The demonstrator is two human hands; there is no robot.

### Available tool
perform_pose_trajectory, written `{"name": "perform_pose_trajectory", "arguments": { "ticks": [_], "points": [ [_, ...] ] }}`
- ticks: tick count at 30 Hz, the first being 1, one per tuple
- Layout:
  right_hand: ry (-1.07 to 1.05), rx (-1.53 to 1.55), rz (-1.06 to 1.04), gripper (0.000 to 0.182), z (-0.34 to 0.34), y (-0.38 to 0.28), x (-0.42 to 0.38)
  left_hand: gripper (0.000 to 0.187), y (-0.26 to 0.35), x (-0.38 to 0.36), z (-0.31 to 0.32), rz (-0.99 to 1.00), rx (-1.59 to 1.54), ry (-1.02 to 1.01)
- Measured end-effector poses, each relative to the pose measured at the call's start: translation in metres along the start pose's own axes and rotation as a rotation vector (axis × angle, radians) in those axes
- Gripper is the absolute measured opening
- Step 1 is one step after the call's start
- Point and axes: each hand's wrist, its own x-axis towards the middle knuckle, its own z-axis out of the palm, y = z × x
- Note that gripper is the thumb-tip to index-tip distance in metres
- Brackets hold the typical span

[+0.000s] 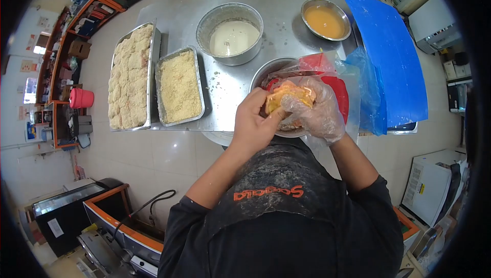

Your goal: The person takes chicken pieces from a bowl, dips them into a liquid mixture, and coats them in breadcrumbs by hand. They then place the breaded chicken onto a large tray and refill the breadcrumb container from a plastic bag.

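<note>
Between my two hands is an orange-yellow piece of marinated meat (285, 95), held over a round metal bowl (262, 69). My bare left hand (255, 121) pinches its left side with thumb and fingers. My right hand (322, 110), in a clear plastic glove, is closed on its right side. Hands and meat hide much of the bowl's inside. A clear plastic bag with red print (335, 81) lies against the bowl's right side, close to my right hand.
Left of the bowl stand a small crumb tray (179, 86), a long tray of crumb-coated pieces (130, 76) and a pot of white batter (232, 37). A bowl of orange liquid (325, 21) is at the back. Right lie a blue plastic bag (369, 89) and blue board (396, 63).
</note>
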Motion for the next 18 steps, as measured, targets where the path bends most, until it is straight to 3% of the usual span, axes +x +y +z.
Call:
{"name": "perform_pose_trajectory", "arguments": {
  "ticks": [2, 5, 7, 13, 18],
  "points": [
    [0.028, 0.066, 0.004, 0.022, 0.003, 0.014, 0.002, 0.018, -0.017, 0.005, 0.003, 0.085, -0.123, 0.028],
    [0.034, 0.283, 0.086, 0.020, 0.006, 0.024, 0.005, 0.019, -0.006, 0.003, -0.004, -0.343, -0.521, -0.169],
    [0.028, 0.447, 0.139, 0.019, 0.009, 0.027, 0.007, 0.026, -0.004, 0.005, -0.005, -0.356, -0.555, -0.183],
    [-0.049, 0.028, -0.042, 0.020, 0.001, 0.030, 0.013, 0.032, -0.022, 0.007, -0.003, -0.397, -0.682, -0.201],
    [-0.055, 0.071, -0.015, 0.020, -0.005, 0.018, 0.013, 0.026, -0.022, 0.006, 0.001, -0.428, -0.618, -0.186]
  ]
}}
